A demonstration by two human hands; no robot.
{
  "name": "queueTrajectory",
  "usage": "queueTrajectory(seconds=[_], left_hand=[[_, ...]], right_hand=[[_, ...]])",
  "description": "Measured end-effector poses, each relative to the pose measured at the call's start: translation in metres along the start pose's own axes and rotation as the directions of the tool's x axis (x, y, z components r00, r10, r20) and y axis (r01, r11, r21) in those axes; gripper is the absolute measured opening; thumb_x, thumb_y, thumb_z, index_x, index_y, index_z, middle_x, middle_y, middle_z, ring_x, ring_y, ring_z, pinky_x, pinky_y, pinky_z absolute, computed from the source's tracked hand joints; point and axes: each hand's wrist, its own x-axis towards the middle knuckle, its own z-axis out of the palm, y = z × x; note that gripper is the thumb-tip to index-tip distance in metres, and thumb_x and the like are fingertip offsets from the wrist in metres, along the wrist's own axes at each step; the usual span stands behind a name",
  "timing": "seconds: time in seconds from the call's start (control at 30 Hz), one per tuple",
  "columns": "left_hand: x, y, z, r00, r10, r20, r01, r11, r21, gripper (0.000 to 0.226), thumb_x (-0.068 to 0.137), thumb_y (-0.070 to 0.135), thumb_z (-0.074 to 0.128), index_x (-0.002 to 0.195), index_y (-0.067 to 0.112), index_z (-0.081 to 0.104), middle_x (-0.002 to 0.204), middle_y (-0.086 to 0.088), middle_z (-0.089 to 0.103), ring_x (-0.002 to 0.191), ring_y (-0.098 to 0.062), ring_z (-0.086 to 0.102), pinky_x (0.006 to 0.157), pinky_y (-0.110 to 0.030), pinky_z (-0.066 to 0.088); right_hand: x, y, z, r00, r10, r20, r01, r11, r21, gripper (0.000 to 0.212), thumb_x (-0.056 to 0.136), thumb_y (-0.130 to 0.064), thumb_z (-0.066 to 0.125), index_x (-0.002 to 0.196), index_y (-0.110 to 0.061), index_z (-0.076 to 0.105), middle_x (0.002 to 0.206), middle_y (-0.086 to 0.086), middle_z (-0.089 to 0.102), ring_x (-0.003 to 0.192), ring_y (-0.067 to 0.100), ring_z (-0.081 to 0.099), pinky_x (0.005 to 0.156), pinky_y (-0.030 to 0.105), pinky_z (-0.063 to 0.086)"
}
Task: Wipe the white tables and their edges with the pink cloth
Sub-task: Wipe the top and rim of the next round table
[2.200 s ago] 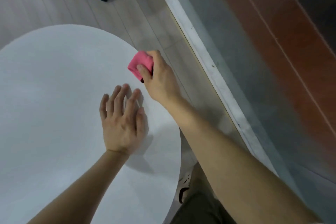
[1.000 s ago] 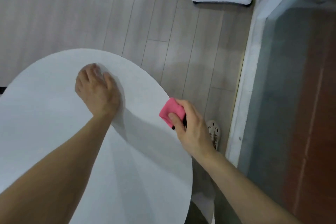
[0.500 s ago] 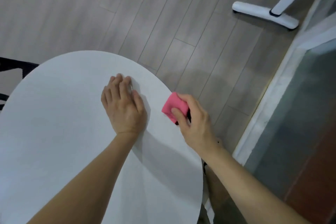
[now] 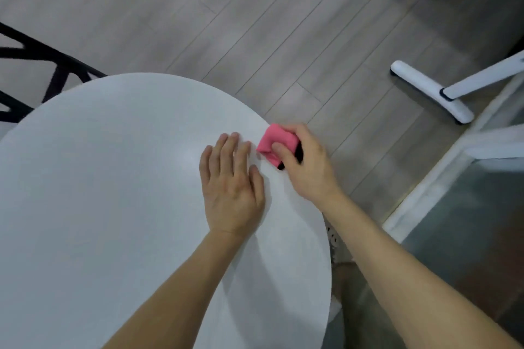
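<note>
A round white table fills the lower left of the head view. My right hand grips a folded pink cloth wrapped over the table's right rim, thumb on top and fingers curled round the edge. My left hand lies flat on the tabletop just left of the cloth, fingers straight and together. Part of the cloth is hidden under my right hand.
A black chair frame stands behind the table at the left. White wheeled furniture legs rest on the grey plank floor at the upper right. A white threshold strip and glass panel run along the right. My foot shows beneath the table's right edge.
My right hand has slid the cloth further along the table's rim. My left hand has shifted on the tabletop and now lies close beside the cloth. The view has turned.
</note>
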Motion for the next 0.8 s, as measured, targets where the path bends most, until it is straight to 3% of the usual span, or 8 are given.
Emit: queueTrajectory(seconds=[0.13,0.27,0.37,0.43,0.5,0.57,0.63,0.8], left_hand=[[0.001,0.001,-0.001,0.976,-0.216,0.014,0.215,0.975,0.057,0.076,0.098,0.043,0.059,0.160,0.002,0.044,0.172,-0.018,0.033,0.165,-0.035,0.021,0.132,-0.064,0.013],[0.002,0.004,-0.003,0.966,-0.254,0.041,0.251,0.965,0.077,0.081,0.096,0.048,0.061,0.162,0.005,0.043,0.175,-0.015,0.030,0.166,-0.032,0.020,0.130,-0.061,0.021],[0.008,0.003,-0.011,0.966,-0.259,0.006,0.257,0.961,0.100,0.068,0.093,0.045,0.066,0.150,0.009,0.059,0.164,-0.012,0.048,0.156,-0.031,0.041,0.125,-0.057,0.031],[0.025,-0.014,-0.018,0.961,-0.259,-0.097,0.267,0.959,0.091,0.041,0.093,0.035,0.068,0.127,0.012,0.072,0.141,-0.007,0.066,0.129,-0.031,0.062,0.111,-0.051,0.041],[0.053,-0.042,-0.019,0.896,-0.378,-0.233,0.411,0.905,0.113,0.029,0.098,0.031,0.065,0.120,0.014,0.071,0.128,-0.002,0.069,0.118,-0.031,0.063,0.108,-0.049,0.041],[0.084,-0.074,-0.015,0.737,-0.594,-0.322,0.652,0.750,0.109,0.036,0.104,0.036,0.057,0.132,0.015,0.065,0.137,-0.003,0.064,0.129,-0.030,0.057,0.116,-0.050,0.037],[0.100,-0.091,-0.006,0.604,-0.725,-0.332,0.785,0.612,0.092,0.045,0.105,0.040,0.051,0.143,0.016,0.056,0.148,-0.006,0.056,0.139,-0.032,0.049,0.121,-0.053,0.033],[0.101,-0.095,0.004,0.576,-0.743,-0.341,0.807,0.582,0.094,0.050,0.103,0.038,0.053,0.149,0.018,0.054,0.153,-0.007,0.051,0.144,-0.031,0.044,0.124,-0.052,0.030]], right_hand=[[0.011,-0.008,-0.005,0.998,0.009,0.060,-0.005,0.998,-0.055,0.022,0.103,-0.023,0.071,0.124,-0.019,0.064,0.102,-0.010,0.066,0.087,0.005,0.058,0.071,0.012,0.041],[0.131,-0.063,0.057,0.949,-0.162,0.269,0.182,0.982,-0.051,0.023,0.101,-0.023,0.072,0.120,-0.012,0.066,0.110,0.002,0.071,0.096,0.021,0.063,0.080,0.034,0.047],[0.152,-0.079,0.070,0.906,-0.207,0.368,0.237,0.971,-0.040,0.027,0.101,-0.021,0.071,0.125,-0.011,0.065,0.119,0.007,0.069,0.103,0.026,0.063,0.085,0.037,0.048],[0.128,-0.058,0.043,0.908,-0.184,0.376,0.201,0.980,-0.006,0.029,0.102,-0.019,0.070,0.130,-0.013,0.064,0.121,0.003,0.068,0.101,0.016,0.058,0.083,0.032,0.044],[0.100,-0.032,0.005,0.903,-0.170,0.395,0.176,0.984,0.020,0.030,0.103,-0.018,0.069,0.133,-0.016,0.063,0.118,-0.004,0.068,0.097,0.008,0.057,0.080,0.024,0.044],[0.084,-0.016,-0.018,0.888,-0.132,0.441,0.153,0.988,-0.011,0.030,0.104,-0.020,0.070,0.133,-0.021,0.063,0.112,-0.010,0.066,0.091,0.001,0.056,0.075,0.017,0.042],[0.096,-0.021,-0.012,0.867,-0.122,0.483,0.153,0.988,-0.025,0.028,0.103,-0.021,0.070,0.130,-0.020,0.063,0.110,-0.009,0.066,0.089,0.003,0.055,0.073,0.021,0.041],[0.201,-0.102,0.100,0.788,-0.219,0.575,0.305,0.951,-0.056,0.026,0.099,-0.023,0.071,0.124,-0.019,0.065,0.119,0.001,0.070,0.104,0.025,0.063,0.081,0.035,0.044]])
